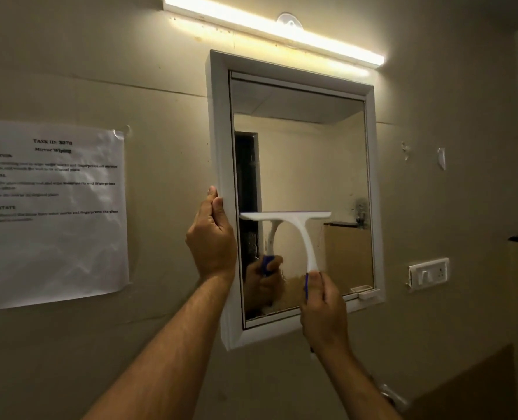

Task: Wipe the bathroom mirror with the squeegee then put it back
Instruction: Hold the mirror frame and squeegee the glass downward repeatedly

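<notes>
A: Your right hand [323, 310] is gripping the squeegee [294, 230] low on its blue-and-white handle, fingers curled round it, and the blade is lying level across the lower half of the mirror [300, 165]. Is it pressing evenly?

B: I cannot tell. The blade looks to be touching the glass, but you are holding only the very end of the handle, so it may be rocking; one end lifting would be leaving streaks.

A: And your left hand [210, 237]?

B: It is clasping the left side of the white frame [220, 131], thumb and fingers wrapped on its edge. If that frame is a hinged door, you are risking it swinging as you push.

A: Anything lower down?

B: You are heading toward the small white tray [365, 291] at the bottom right corner; clipping it could be knocking it loose.
</notes>
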